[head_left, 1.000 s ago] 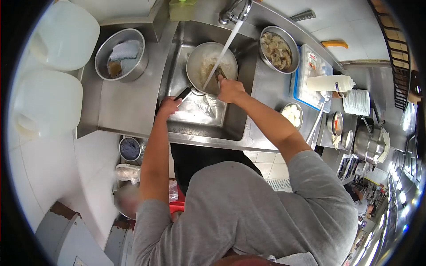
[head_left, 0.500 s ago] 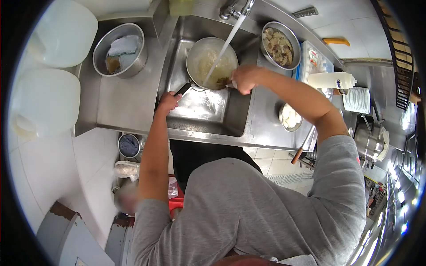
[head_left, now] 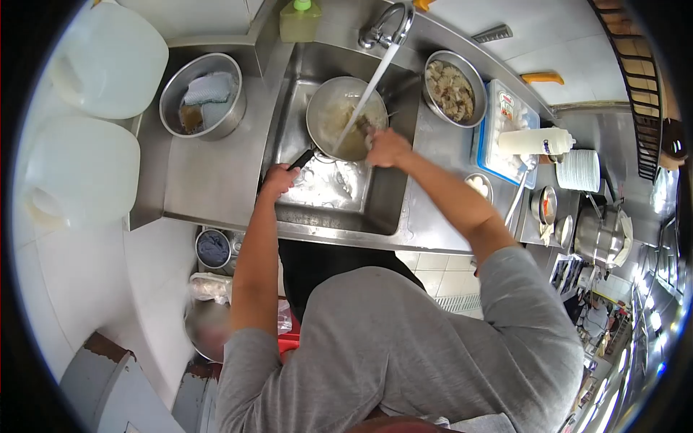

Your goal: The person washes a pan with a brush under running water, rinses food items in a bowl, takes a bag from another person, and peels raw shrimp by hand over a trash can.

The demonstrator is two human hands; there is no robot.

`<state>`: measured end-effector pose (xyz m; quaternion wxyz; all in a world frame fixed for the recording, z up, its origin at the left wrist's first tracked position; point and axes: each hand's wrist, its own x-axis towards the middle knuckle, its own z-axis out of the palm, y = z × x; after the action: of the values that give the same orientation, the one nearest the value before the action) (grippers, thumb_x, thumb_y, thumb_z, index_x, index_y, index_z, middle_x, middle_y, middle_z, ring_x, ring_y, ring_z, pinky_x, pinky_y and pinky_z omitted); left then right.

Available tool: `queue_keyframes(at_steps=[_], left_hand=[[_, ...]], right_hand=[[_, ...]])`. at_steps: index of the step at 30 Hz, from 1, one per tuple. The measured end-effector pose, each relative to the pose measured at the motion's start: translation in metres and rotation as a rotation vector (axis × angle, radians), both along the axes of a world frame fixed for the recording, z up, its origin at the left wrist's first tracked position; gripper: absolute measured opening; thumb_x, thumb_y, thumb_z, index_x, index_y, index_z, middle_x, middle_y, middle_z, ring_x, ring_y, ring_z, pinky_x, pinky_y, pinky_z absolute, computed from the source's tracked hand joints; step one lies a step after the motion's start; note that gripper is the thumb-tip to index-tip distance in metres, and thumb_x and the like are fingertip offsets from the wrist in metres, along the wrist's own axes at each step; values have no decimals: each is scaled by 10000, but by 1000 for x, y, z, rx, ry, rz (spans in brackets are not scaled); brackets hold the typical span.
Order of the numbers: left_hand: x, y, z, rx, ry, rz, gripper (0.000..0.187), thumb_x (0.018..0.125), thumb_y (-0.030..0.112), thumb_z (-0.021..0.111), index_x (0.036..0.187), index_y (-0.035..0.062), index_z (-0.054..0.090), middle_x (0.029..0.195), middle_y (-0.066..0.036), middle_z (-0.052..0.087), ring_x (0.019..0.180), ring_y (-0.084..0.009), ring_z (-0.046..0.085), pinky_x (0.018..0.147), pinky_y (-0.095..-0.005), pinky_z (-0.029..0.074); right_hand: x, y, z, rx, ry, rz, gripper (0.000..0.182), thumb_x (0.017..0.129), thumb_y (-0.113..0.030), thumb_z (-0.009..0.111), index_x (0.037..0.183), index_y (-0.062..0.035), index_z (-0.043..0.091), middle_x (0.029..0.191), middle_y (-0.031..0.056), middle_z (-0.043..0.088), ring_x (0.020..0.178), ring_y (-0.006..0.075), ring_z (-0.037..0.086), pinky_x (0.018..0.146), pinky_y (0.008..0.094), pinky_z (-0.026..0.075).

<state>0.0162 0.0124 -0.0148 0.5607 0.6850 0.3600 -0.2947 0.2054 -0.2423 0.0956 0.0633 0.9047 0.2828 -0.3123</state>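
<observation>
My left hand (head_left: 279, 179) is closed around the black handle of a frying pan (head_left: 317, 128), which is tilted in the steel sink (head_left: 303, 198). From the faucet (head_left: 398, 32) a stream of water runs into the pan, where cloudy water has gathered. My right hand (head_left: 387, 148) is closed at the pan's right rim. A short brownish thing (head_left: 363, 125) sticks out of its fingers into the pan; I cannot tell what it is.
Left of the sink stands a metal pot (head_left: 229, 119) with sponges. To the right are a bowl of food pieces (head_left: 452, 92), a blue-edged container (head_left: 498, 162), a white squeeze bottle (head_left: 530, 141) and a bowl of white pieces (head_left: 479, 186). A soap bottle (head_left: 299, 25) stands behind.
My right hand has shifted within the pan's right side, its forearm now lower and angled more steeply. The left hand keeps the handle. The whole view has shifted slightly.
</observation>
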Motion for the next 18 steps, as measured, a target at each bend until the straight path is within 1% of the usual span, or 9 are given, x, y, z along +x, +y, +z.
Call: queue_keyframes(at_steps=[1,4,7,10,12,13,14,16,18], left_hand=[[1,0,6,11,10,-6,359,927,379,658,1066,49,667,698,-71,625,469,-129,474,421,-313,373],[-1,0,3,-4,6,-12,345,932,395,648,1079,83,634,682,-45,585,429,-112,418,387,-295,319],[1,-2,11,-86,56,20,332,943,407,634,1083,107,608,611,-4,492,406,-90,356,358,-294,260],[1,-3,24,-136,50,2,316,948,407,629,1072,118,609,576,12,445,407,-87,351,362,-285,250],[0,-5,29,-150,45,16,298,963,407,611,1028,119,577,559,23,427,392,-86,335,355,-282,230],[1,-3,28,-156,47,17,291,965,405,609,1010,120,572,558,23,427,388,-85,332,352,-281,226],[1,-3,27,-165,48,17,286,967,403,606,991,121,566,556,23,427,385,-83,329,349,-280,223],[1,-4,26,-148,44,14,279,968,401,604,972,124,565,553,22,426,382,-82,329,347,-282,220],[0,-3,24,-124,41,3,276,969,397,603,961,124,566,550,20,423,381,-83,331,345,-285,220]], right_hand=[[-22,10,24,58,112,-90,783,701,-197,640,1452,-82,453,1105,224,685,1083,348,658,908,431,539],[-71,-1,69,79,159,115,767,710,-198,640,1441,-82,437,1145,225,672,1092,357,650,915,436,536],[-46,-9,63,-201,142,4,771,714,-216,645,1438,-69,426,1135,241,670,1097,365,643,916,436,536],[-42,3,22,118,-85,-204,778,705,-231,667,1427,-48,443,1124,239,674,1098,363,644,917,426,536],[-63,27,26,197,171,-283,887,672,-265,727,1458,3,416,1220,250,644,1162,358,619,985,397,504],[-86,34,13,303,82,-236,917,672,-252,733,1475,18,384,1226,255,643,1188,370,604,1015,386,484],[-103,39,-3,537,-9,-200,906,673,-234,746,1460,44,393,1151,261,668,1069,378,659,919,388,531],[-78,67,-12,746,395,-743,861,667,-218,758,1411,74,438,1001,256,691,883,365,693,767,387,553],[-40,95,-22,818,257,-1014,836,648,-192,767,1378,83,464,891,237,686,779,350,682,691,388,538]])
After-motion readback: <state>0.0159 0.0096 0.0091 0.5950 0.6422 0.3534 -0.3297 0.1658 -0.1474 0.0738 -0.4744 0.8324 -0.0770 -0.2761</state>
